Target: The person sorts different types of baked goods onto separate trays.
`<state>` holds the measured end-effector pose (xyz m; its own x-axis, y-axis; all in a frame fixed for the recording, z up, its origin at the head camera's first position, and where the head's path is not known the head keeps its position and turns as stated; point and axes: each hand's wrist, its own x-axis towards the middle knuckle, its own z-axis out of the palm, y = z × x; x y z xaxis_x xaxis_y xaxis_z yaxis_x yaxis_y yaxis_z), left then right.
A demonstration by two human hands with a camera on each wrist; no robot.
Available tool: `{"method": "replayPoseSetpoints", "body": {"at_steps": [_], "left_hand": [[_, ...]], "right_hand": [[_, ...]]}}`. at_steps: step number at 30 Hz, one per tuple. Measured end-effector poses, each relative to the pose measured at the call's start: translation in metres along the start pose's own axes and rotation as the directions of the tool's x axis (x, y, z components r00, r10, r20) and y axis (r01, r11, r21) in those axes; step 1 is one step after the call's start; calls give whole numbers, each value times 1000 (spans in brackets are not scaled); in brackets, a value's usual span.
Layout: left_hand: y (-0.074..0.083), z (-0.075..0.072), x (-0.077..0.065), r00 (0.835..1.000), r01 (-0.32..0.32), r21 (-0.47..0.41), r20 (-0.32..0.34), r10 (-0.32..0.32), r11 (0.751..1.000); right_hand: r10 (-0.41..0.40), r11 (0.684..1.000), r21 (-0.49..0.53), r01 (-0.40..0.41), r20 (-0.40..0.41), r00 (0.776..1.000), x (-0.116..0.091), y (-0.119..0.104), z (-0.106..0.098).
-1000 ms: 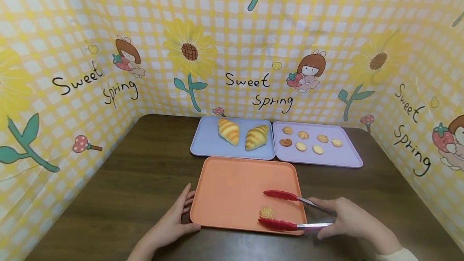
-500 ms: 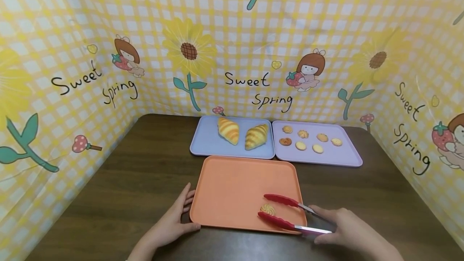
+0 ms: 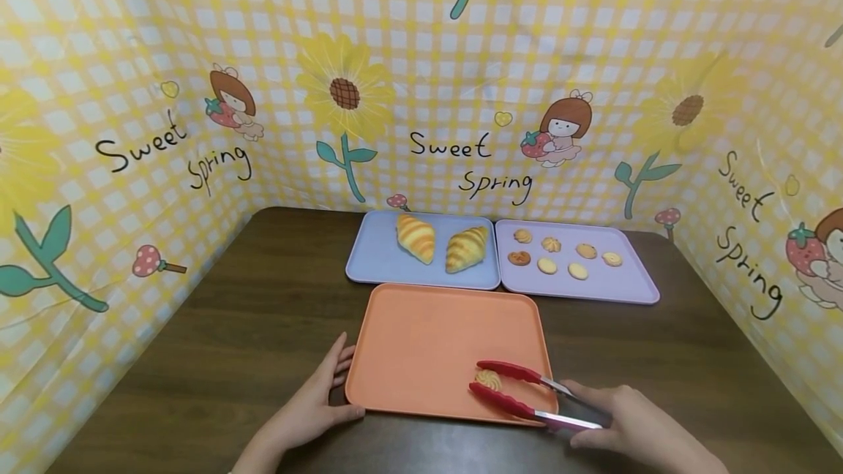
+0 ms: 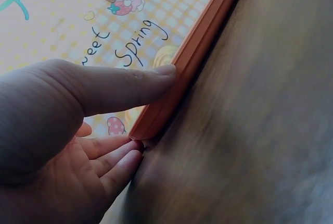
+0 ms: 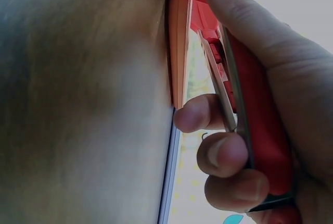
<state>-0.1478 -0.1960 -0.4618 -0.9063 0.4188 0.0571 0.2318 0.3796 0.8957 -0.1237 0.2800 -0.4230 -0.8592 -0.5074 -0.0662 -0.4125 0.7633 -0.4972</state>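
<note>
My right hand [image 3: 628, 419] grips a pair of red-tipped metal tongs [image 3: 503, 402]. Their two red tips stand on either side of a swirled round cookie [image 3: 489, 379] in the right front part of the orange tray [image 3: 421, 335]. In the right wrist view the fingers [image 5: 223, 153] curl round the tongs' arms. At the tray's front left corner lies my left hand [image 3: 312, 397], its thumb [image 4: 130, 86] along the front wall. Its other fingers [image 4: 112, 156] reach fairly straight to the left side.
Behind the orange tray, a blue tray [image 3: 375, 265] holds two croissants [image 3: 416, 238]. Beside it, a purple tray [image 3: 619, 284] carries several small cookies [image 3: 546, 266]. Everything stands on a dark wooden table [image 3: 250, 306], with a yellow checked cloth [image 3: 408, 42] around the back and sides.
The tongs' upper tip has come down toward the lower one, narrowing the gap around the swirled cookie. The cookie has shifted very slightly away from the front edge. The left hand has stayed put.
</note>
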Motion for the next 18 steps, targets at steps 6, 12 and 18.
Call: {"method": "replayPoseSetpoints", "body": {"at_steps": [6,12,18], "left_hand": [[0,0,0,1000,-5,4,5,5,1000],[-1,1,0,1000,-6,3,4,6,1000],[1,1,-1,1000,-10,4,-3,10,1000]], "right_hand": [[-13,1000,-15,13,9,1000,0,1,0],[-15,999,-40,15,13,1000,0,0,-5],[42,998,-37,-42,-7,999,2,-1,-9]]}}
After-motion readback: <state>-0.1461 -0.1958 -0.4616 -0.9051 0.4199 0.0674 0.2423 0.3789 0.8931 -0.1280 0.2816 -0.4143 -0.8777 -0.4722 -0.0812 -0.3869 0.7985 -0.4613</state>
